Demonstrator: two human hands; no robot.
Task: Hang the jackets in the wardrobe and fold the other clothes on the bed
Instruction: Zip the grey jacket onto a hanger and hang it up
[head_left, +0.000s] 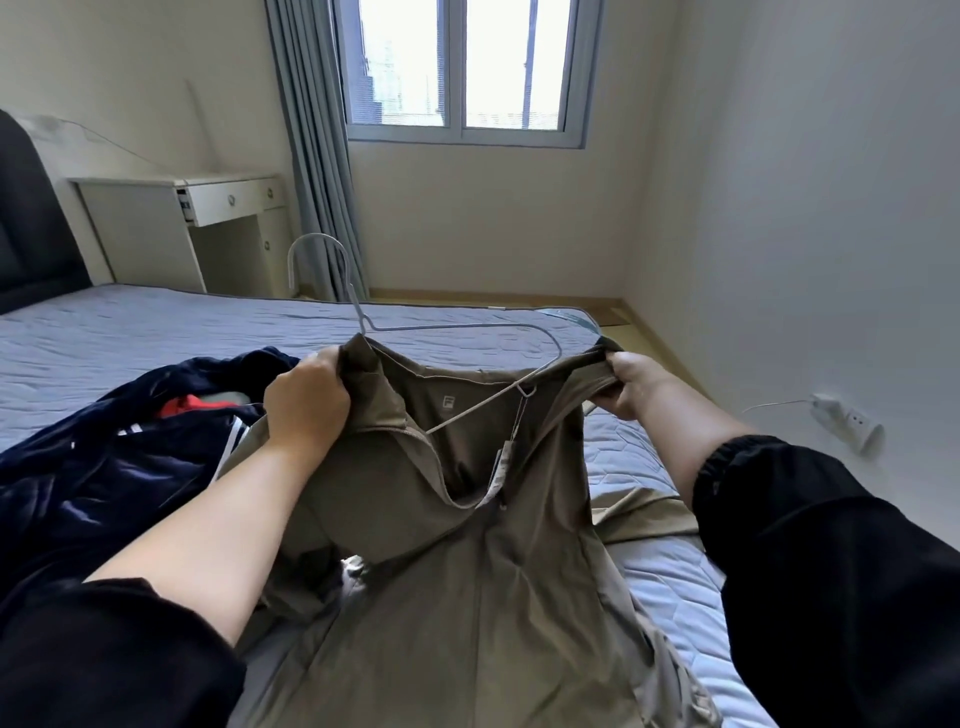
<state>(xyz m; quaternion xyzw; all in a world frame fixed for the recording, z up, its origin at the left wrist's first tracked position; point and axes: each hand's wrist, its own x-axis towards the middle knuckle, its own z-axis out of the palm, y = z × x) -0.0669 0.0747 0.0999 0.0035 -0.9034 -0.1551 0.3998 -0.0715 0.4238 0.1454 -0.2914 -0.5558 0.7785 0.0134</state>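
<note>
Jacket (467, 571) olive, centre frame, over bed (156, 332); my left hand (306, 400) clutches collar, right hand (631, 384) grips other shoulder; wire hanger (452, 328) partly inside neck; navy garment (78, 478) lower left.

Olive jacket (467, 545): thin matt woven cloth, smooth, small paper tags inside. Hanger (457, 328): thin silvery metal wire, slight sheen. Navy garment (93, 467) left: plush velvety cloth, soft sheen. Bed cover (156, 332): grey quilted cloth, matt. Far desk (171, 208): white, smooth, matt. Curtain (317, 156): grey cloth.
</note>
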